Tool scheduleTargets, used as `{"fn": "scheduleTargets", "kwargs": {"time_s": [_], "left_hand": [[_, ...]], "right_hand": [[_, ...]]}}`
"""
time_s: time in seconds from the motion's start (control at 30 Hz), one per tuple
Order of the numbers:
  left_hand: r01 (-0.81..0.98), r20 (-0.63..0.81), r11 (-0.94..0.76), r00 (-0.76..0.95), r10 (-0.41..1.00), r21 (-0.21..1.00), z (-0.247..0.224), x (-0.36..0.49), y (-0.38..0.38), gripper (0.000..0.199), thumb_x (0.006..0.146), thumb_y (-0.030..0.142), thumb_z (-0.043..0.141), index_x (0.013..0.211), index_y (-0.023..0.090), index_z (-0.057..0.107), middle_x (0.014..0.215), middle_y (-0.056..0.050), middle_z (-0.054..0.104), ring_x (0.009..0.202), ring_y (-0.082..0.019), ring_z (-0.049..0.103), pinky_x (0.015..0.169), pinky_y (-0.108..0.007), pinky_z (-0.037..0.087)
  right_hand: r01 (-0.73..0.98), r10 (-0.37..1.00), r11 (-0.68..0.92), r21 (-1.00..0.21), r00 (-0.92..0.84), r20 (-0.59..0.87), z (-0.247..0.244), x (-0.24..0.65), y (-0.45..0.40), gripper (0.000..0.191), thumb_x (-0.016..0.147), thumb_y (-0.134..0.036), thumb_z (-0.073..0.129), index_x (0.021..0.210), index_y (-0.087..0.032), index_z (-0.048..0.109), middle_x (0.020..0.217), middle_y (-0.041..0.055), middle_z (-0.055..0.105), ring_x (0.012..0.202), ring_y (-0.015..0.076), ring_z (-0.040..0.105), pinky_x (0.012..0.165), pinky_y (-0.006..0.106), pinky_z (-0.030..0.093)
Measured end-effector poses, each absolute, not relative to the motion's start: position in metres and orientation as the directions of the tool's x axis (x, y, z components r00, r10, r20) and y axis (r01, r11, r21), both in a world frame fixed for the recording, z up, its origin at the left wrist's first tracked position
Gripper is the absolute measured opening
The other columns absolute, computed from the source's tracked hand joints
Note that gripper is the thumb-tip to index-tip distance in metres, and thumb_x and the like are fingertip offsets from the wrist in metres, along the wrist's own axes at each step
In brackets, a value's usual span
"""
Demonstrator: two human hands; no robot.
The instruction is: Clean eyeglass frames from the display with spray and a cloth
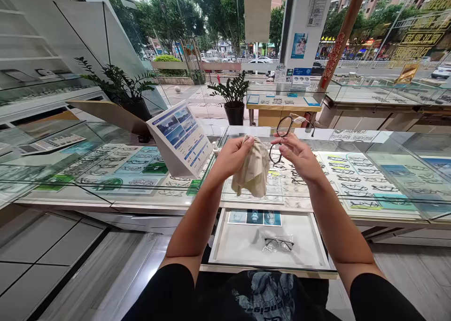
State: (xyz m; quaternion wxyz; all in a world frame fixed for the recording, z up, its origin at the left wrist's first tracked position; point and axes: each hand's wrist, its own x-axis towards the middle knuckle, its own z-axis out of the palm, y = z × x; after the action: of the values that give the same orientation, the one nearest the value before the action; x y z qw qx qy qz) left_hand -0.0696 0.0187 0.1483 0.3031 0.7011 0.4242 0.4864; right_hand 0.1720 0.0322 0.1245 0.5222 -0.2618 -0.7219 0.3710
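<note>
A pale beige cleaning cloth (pixel 252 170) hangs from my left hand (pixel 232 156), its top pinched between thumb and fingers. To the right, my right hand (pixel 299 154) grips a pair of dark-rimmed eyeglasses (pixel 283 126) around the bridge. The glasses are turned on end, one lens above the other, with a temple arm reaching out to the right. Cloth and glasses are close together but look apart. Both are held up over the glass display counter (pixel 253 203).
Below my hands, a pulled-out white drawer (pixel 218 246) holds eyeglasses in a clear bag (pixel 279 244) and a picture card (pixel 255 217). A standing desk calendar (pixel 181 137) and a small white bottle (pixel 215 148) are left. Potted plants (pixel 234 97) stand behind.
</note>
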Motion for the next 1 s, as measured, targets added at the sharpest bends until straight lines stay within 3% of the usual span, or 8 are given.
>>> {"fn": "scheduleTargets", "kwargs": {"time_s": [0.17, 0.27, 0.4, 0.57, 0.73, 0.87, 1.0], "left_hand": [[0.271, 0.346, -0.413, 0.264, 0.9, 0.869, 0.143, -0.063, 0.022, 0.056, 0.102, 0.069, 0.054, 0.076, 0.019, 0.055, 0.073, -0.001, 0.056, 0.073, -0.017, 0.05, 0.071, -0.03, 0.041], [0.257, 0.408, -0.47, 0.262, 0.875, 0.844, 0.14, -0.061, 0.021, 0.048, 0.106, 0.063, 0.053, 0.088, 0.019, 0.06, 0.085, -0.002, 0.061, 0.083, -0.019, 0.054, 0.079, -0.03, 0.044], [0.242, 0.442, -0.481, 0.2, 0.874, 0.842, 0.14, -0.062, 0.019, 0.041, 0.106, 0.06, 0.058, 0.095, 0.02, 0.058, 0.089, -0.001, 0.059, 0.083, -0.017, 0.052, 0.076, -0.028, 0.042], [0.03, 0.387, -0.419, 0.327, 0.862, 0.907, 0.141, -0.062, 0.02, 0.051, 0.097, 0.07, 0.071, 0.097, 0.02, 0.06, 0.081, 0.002, 0.055, 0.072, -0.013, 0.046, 0.067, -0.026, 0.038], [-0.037, 0.299, -0.308, 0.369, 0.88, 0.951, 0.141, -0.057, 0.021, 0.063, 0.096, 0.079, 0.065, 0.094, 0.016, 0.071, 0.093, -0.006, 0.07, 0.078, -0.016, 0.059, 0.067, -0.027, 0.042], [-0.224, 0.317, -0.252, 0.333, 0.888, 0.941, 0.138, -0.047, 0.019, 0.053, 0.081, 0.057, 0.094, 0.099, 0.02, 0.062, 0.094, -0.003, 0.073, 0.083, -0.015, 0.066, 0.079, -0.028, 0.049], [-0.307, 0.207, -0.086, 0.387, 0.899, 0.948, 0.135, -0.04, 0.02, 0.063, 0.074, 0.05, 0.101, 0.112, 0.02, 0.06, 0.087, 0.0, 0.075, 0.076, -0.014, 0.068, 0.078, -0.027, 0.05]], "right_hand": [[-0.233, 0.767, 0.464, -0.855, -0.377, 0.519, 0.116, 0.158, 0.034, 0.032, 0.097, -0.058, 0.078, 0.117, -0.035, 0.086, 0.148, 0.0051, 0.071, 0.157, 0.0295, 0.051, 0.133, 0.047, 0.036], [-0.243, 0.794, 0.408, -0.88, -0.381, 0.473, 0.111, 0.15, 0.036, 0.034, 0.095, -0.061, 0.08, 0.115, -0.033, 0.086, 0.154, 0.0048, 0.069, 0.156, 0.0298, 0.053, 0.128, 0.045, 0.043], [-0.263, 0.819, 0.376, -0.889, -0.355, 0.451, 0.11, 0.15, 0.037, 0.036, 0.093, -0.063, 0.081, 0.112, -0.031, 0.085, 0.149, 0.0048, 0.072, 0.152, 0.0292, 0.056, 0.119, 0.042, 0.05], [-0.323, 0.824, 0.35, -0.88, -0.34, 0.452, 0.112, 0.15, 0.037, 0.037, 0.09, -0.062, 0.084, 0.111, -0.031, 0.084, 0.137, 0.0034, 0.078, 0.13, 0.0257, 0.069, 0.113, 0.039, 0.053], [-0.343, 0.856, 0.299, -0.89, -0.315, 0.409, 0.113, 0.149, 0.036, 0.044, 0.085, -0.065, 0.088, 0.111, -0.03, 0.084, 0.122, 0.0025, 0.08, 0.105, 0.0216, 0.072, 0.097, 0.034, 0.058], [-0.356, 0.874, 0.288, -0.889, -0.281, 0.396, 0.112, 0.149, 0.034, 0.045, 0.083, -0.065, 0.09, 0.11, -0.03, 0.084, 0.117, 0.0019, 0.078, 0.105, 0.0217, 0.072, 0.094, 0.033, 0.059], [-0.384, 0.866, 0.296, -0.875, -0.278, 0.415, 0.112, 0.151, 0.032, 0.042, 0.083, -0.064, 0.09, 0.107, -0.03, 0.081, 0.131, 0.0027, 0.076, 0.118, 0.0244, 0.072, 0.095, 0.033, 0.06]]}}
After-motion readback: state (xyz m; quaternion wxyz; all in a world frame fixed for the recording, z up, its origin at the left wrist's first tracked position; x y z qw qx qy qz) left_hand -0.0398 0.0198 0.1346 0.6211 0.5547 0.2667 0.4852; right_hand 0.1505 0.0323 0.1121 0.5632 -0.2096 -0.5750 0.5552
